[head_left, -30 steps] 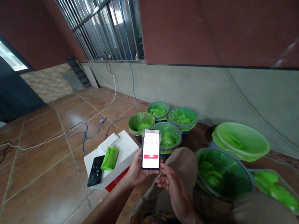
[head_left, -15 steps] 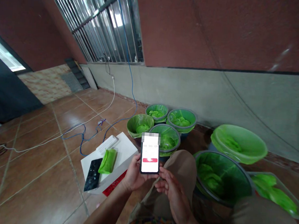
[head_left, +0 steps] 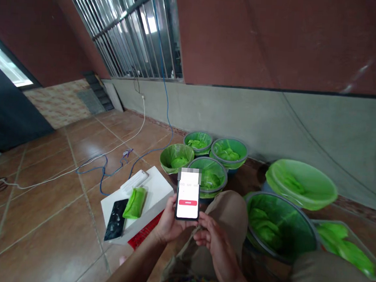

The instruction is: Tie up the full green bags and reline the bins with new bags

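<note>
Cradling the lit phone [head_left: 188, 197] from below, the person's left grip [head_left: 167, 224] is closed around its left side and lower end, with fingers showing beneath the bottom edge. The right grip [head_left: 212, 236] is loosely curled with its fingers apart, holding nothing visible; the fingertips come close to the phone's lower right corner, and whether they touch it cannot be told. The phone is held face up, tilted toward the person, off the right-hand corner of the white box [head_left: 153, 186] that sits on the floor [head_left: 50, 230].

It should be light enough for one hand, stiff, and probably slippery on its smooth glass, which a drop onto tile could crack. The long side edges look the best place to hold, with a palm under the back and fingers clear of the red button on the screen.

On the box, a black slab [head_left: 115, 222] lies along the near-left edge, a soft-looking green packet [head_left: 135, 203] just beside it, and a white strip [head_left: 134, 181] along the far-left edge.
</note>
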Motion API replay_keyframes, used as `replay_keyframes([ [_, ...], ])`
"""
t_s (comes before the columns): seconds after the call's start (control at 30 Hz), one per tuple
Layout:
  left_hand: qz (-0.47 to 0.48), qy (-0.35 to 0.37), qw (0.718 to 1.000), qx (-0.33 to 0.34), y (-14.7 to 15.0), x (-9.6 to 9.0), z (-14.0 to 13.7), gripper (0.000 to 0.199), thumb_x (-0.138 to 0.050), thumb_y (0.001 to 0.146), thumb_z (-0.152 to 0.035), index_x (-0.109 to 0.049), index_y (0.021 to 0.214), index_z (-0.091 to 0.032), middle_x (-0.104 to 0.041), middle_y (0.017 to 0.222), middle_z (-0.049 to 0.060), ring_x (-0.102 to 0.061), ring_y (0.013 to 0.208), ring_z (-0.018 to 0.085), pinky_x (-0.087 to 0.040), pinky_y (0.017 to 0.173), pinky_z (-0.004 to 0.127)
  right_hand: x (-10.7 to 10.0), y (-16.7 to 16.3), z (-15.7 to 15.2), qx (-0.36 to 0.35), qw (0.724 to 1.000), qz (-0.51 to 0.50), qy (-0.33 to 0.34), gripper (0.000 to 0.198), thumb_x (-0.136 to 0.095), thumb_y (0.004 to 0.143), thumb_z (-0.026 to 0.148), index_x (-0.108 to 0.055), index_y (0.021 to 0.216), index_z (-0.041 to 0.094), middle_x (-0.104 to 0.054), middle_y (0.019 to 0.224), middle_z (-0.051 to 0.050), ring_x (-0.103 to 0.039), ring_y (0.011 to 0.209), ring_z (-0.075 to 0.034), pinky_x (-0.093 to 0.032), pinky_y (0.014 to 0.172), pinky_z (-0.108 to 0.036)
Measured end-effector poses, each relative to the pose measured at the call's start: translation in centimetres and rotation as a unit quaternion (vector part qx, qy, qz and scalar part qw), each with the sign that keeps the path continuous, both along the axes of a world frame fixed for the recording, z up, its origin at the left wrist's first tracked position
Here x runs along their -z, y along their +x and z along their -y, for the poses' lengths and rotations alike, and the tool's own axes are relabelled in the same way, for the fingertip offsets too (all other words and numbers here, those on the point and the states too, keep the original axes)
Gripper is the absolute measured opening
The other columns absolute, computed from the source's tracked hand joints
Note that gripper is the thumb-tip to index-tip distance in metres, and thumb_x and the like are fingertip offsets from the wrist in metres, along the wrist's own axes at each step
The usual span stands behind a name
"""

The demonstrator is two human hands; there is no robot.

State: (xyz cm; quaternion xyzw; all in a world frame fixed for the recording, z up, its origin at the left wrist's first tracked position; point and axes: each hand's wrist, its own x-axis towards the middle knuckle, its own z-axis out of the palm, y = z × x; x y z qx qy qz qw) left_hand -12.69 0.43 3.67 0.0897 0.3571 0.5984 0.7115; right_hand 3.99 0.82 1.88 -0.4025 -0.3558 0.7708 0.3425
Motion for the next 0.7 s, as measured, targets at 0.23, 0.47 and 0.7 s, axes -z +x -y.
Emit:
replay_keyframes([
  [0.23, 0.058, -0.035, 0.997, -0.026, -2.1, 2.5, -0.5, 0.063, -0.046, 0.091, -0.058, -0.063, 0.122, -0.006, -0.072, 0.109, 0.021, -0.071, 0.089, 0.029, -0.056, 0.069, 0.035, 0.6, 0.5, 0.1, -0.009, 0.999, 0.037, -0.007, 0.064, -0.065, 0.076, 0.07, -0.068, 0.117, 0.021, -0.07, 0.117, -0.012, -0.066, 0.078, -0.019, -0.053, 0.07, -0.033],
  [0.47, 0.135, -0.082, 0.981, -0.116, -6.4, 6.7, -0.6, 0.06, -0.049, 0.09, -0.053, -0.055, 0.132, -0.011, -0.072, 0.104, 0.019, -0.071, 0.088, 0.029, -0.057, 0.067, 0.036, 1.9, 0.9, 0.5, -0.017, 0.999, 0.038, -0.016, 0.053, -0.067, 0.079, 0.063, -0.071, 0.108, 0.018, -0.074, 0.103, -0.01, -0.065, 0.076, -0.018, -0.052, 0.068, -0.031],
  [0.7, 0.138, -0.111, 0.972, -0.154, -8.3, 10.1, -0.4, 0.063, -0.046, 0.09, -0.055, -0.053, 0.13, -0.007, -0.072, 0.098, 0.02, -0.07, 0.084, 0.027, -0.057, 0.064, 0.033, 2.7, 0.9, 0.1, -0.026, 0.998, 0.047, -0.032, 0.048, -0.071, 0.078, 0.059, -0.072, 0.104, 0.018, -0.073, 0.098, -0.009, -0.063, 0.071, -0.016, -0.05, 0.062, -0.028],
])
